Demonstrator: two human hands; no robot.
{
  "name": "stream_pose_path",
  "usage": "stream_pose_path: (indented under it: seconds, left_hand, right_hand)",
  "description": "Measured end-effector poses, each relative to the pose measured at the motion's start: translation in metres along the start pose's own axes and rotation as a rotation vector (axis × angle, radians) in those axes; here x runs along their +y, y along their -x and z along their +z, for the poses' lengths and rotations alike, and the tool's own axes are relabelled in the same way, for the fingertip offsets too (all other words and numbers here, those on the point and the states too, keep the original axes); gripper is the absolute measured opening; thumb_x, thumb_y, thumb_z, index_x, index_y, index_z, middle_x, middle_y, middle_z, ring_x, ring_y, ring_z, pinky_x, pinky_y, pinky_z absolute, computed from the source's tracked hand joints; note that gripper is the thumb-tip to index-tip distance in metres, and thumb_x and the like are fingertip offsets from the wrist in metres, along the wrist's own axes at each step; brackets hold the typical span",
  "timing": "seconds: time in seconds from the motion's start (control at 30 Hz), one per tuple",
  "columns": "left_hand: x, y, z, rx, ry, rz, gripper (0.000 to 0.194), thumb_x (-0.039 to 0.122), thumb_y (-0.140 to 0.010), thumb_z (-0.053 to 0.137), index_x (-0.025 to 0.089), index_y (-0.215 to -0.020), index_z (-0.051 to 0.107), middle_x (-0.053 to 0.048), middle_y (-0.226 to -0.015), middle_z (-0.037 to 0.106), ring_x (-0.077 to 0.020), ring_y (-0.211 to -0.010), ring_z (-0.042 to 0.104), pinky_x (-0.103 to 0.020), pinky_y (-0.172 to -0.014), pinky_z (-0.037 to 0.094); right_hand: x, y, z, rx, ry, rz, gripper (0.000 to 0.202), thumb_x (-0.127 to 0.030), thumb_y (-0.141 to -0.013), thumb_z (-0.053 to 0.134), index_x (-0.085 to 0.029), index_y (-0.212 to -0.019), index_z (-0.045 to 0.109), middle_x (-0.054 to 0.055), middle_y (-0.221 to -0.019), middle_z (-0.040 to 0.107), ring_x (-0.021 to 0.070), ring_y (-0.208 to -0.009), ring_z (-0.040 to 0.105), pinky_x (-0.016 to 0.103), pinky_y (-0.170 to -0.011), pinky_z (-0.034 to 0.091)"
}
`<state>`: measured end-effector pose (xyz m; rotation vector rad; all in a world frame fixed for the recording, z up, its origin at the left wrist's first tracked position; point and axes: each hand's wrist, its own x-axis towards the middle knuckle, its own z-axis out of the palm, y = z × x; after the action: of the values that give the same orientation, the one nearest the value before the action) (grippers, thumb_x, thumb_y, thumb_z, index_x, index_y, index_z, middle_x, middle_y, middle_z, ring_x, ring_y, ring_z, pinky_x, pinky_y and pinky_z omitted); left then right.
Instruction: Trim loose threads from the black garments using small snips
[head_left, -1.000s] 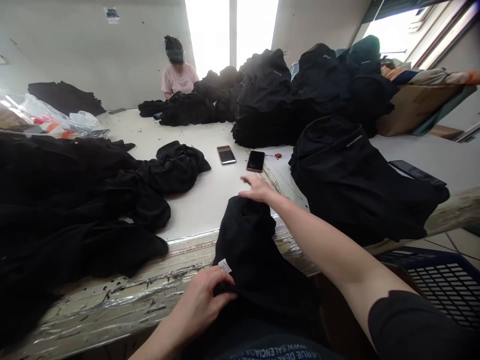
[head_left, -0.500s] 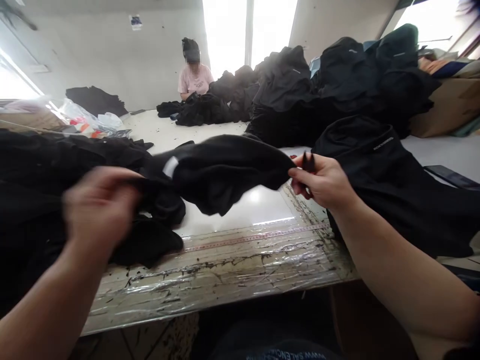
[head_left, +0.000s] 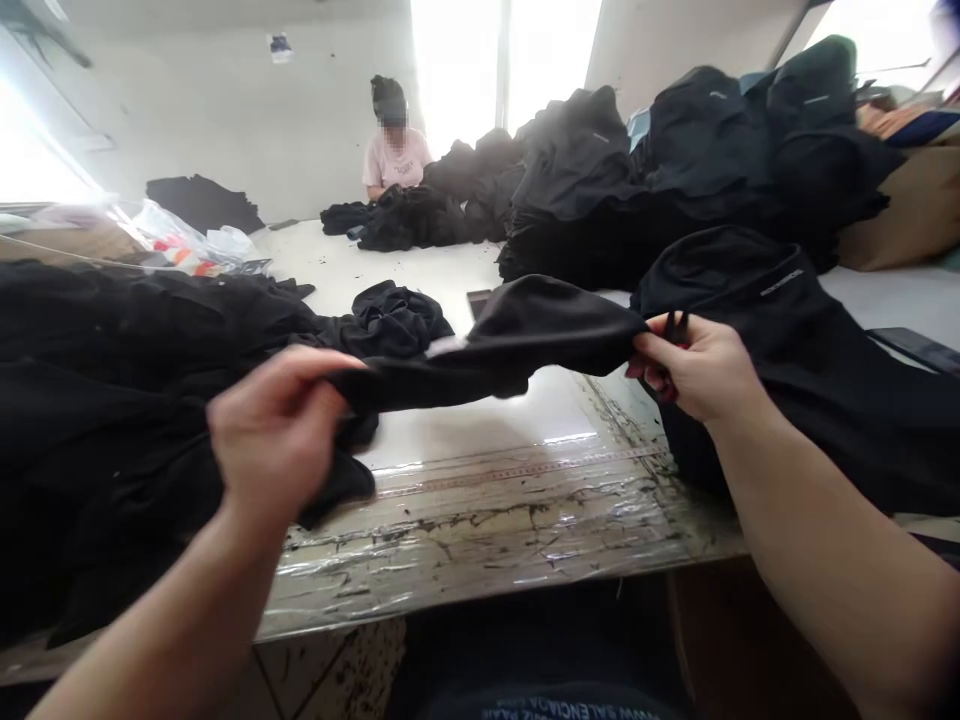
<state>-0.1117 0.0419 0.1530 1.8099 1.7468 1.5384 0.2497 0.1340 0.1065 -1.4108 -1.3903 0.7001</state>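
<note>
Black garment (head_left: 559,325): it is hanging stretched between the two hands, above the surface (head_left: 570,520), its middle rising in a soft hump and its left part running thin and twisted.
White tag (head_left: 448,346): it is showing on the garment's upper edge, left of that hump, looking blurred from here.
Left hand (head_left: 274,430): its fingers are pinching the garment's left end, the thumb and forefinger closing on the cloth, slightly blurred.
Right hand (head_left: 701,370): its fingers are pinching the garment's right end between thumb and forefinger, while also keeping hold of small dark snips (head_left: 679,328), whose points are sticking up above the knuckles.
Near edge: a pinkish tape measure (head_left: 525,470) is lying across the surface, under scuffed clear plastic.
Left side: a wide heap of black cloth (head_left: 105,400) is spreading over the surface, with plastic bags (head_left: 187,242) lying beyond it.
Right side: a black garment with pale lettering (head_left: 772,340) is lying just beyond the right hand, and a flat dark object (head_left: 919,348) is resting beside it.
Far side: a person in a pink top (head_left: 397,158) is standing or sitting, I cannot tell which, behind dark cloth, and tall black stacks (head_left: 574,175) are rising to the right.
</note>
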Motion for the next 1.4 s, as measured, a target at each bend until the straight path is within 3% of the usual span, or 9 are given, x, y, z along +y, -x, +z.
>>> stream_pose_path:
  seconds: [0.1,0.17,0.27,0.47,0.67,0.83,0.93,1.2,1.4]
  left_hand:
    - [-0.006,0.058,0.036,-0.395,0.134,0.131,0.021,0.013,-0.078,0.055,0.023,-0.09,0.07,-0.003,-0.087,0.068,-0.0184,-0.083,0.063,-0.031,-0.077,0.049]
    - [-0.017,0.101,0.058,-0.654,0.217,0.042,0.026,0.014,-0.08,0.055,0.023,-0.101,0.068,-0.007,-0.099,0.067,-0.0212,-0.094,0.061,-0.033,-0.084,0.047]
    - [-0.03,0.147,0.073,-0.799,0.284,-0.155,0.02,0.019,-0.083,0.054,0.022,-0.098,0.068,-0.009,-0.098,0.067,-0.0218,-0.092,0.061,-0.032,-0.083,0.046]
    - [-0.047,0.148,0.065,-0.559,0.314,-0.67,0.02,0.035,-0.081,0.061,0.018,-0.088,0.066,-0.005,-0.078,0.067,-0.0179,-0.072,0.063,-0.029,-0.069,0.049]
    - [-0.071,0.122,0.065,-0.414,0.361,-0.872,0.046,0.043,-0.073,0.067,0.013,-0.108,0.056,-0.003,-0.078,0.065,-0.0119,-0.057,0.06,-0.023,-0.053,0.049]
    - [-0.075,0.119,0.079,-0.68,0.283,-0.87,0.04,0.045,-0.077,0.061,0.013,-0.1,0.056,-0.001,-0.065,0.062,-0.0112,-0.041,0.055,-0.019,-0.036,0.04]
    - [-0.075,0.117,0.083,-0.702,0.188,-0.758,0.031,0.045,-0.079,0.058,0.015,-0.079,0.057,-0.001,-0.059,0.061,-0.0111,-0.039,0.054,-0.019,-0.035,0.038]
    - [-0.066,0.115,0.083,-0.273,0.739,-0.937,0.026,0.036,-0.071,0.07,0.014,-0.076,0.057,0.0,-0.068,0.062,-0.0126,-0.06,0.06,-0.024,-0.054,0.053]
    - [-0.062,0.123,0.085,-0.213,0.965,-1.101,0.021,0.027,-0.072,0.07,0.014,-0.079,0.056,-0.003,-0.075,0.066,-0.0134,-0.062,0.063,-0.024,-0.055,0.054]
  right_hand:
    - [0.022,0.005,0.002,0.068,0.162,0.013,0.025,-0.029,-0.075,0.065,-0.015,-0.096,0.064,0.001,-0.054,0.061,0.0108,-0.039,0.049,0.022,-0.038,0.034]
    - [0.035,0.017,0.007,0.071,0.252,-0.008,0.028,-0.027,-0.074,0.065,-0.015,-0.1,0.066,0.001,-0.055,0.06,0.0138,-0.046,0.055,0.024,-0.044,0.039]
    - [0.045,0.044,0.019,-0.074,0.363,-0.066,0.019,-0.029,-0.078,0.062,-0.017,-0.092,0.068,0.003,-0.064,0.064,0.0164,-0.054,0.06,0.027,-0.052,0.044]
    - [0.034,0.099,0.059,-0.442,0.395,-0.378,0.01,-0.024,-0.085,0.057,-0.017,-0.081,0.063,0.005,-0.078,0.066,0.0174,-0.069,0.06,0.028,-0.062,0.045]
    - [0.037,0.14,0.092,-0.719,0.47,-0.477,0.012,-0.025,-0.079,0.065,-0.017,-0.087,0.061,0.005,-0.084,0.061,0.0158,-0.071,0.057,0.025,-0.061,0.043]
    - [0.051,0.154,0.095,-0.657,0.498,-0.527,0.003,-0.015,-0.079,0.057,-0.017,-0.078,0.059,0.003,-0.078,0.055,0.0137,-0.064,0.052,0.024,-0.056,0.039]
    - [0.052,0.159,0.094,-0.558,0.354,-0.603,0.006,-0.014,-0.082,0.054,-0.017,-0.077,0.058,0.003,-0.076,0.054,0.0131,-0.063,0.051,0.024,-0.057,0.04]
    - [0.05,0.171,0.098,-0.4,0.134,-0.698,0.014,-0.006,-0.076,0.058,-0.018,-0.084,0.057,0.003,-0.079,0.055,0.0134,-0.067,0.052,0.024,-0.059,0.043]
    - [0.049,0.173,0.099,-0.364,0.117,-0.739,0.014,-0.006,-0.077,0.059,-0.017,-0.086,0.059,0.005,-0.081,0.056,0.014,-0.07,0.053,0.025,-0.061,0.045]
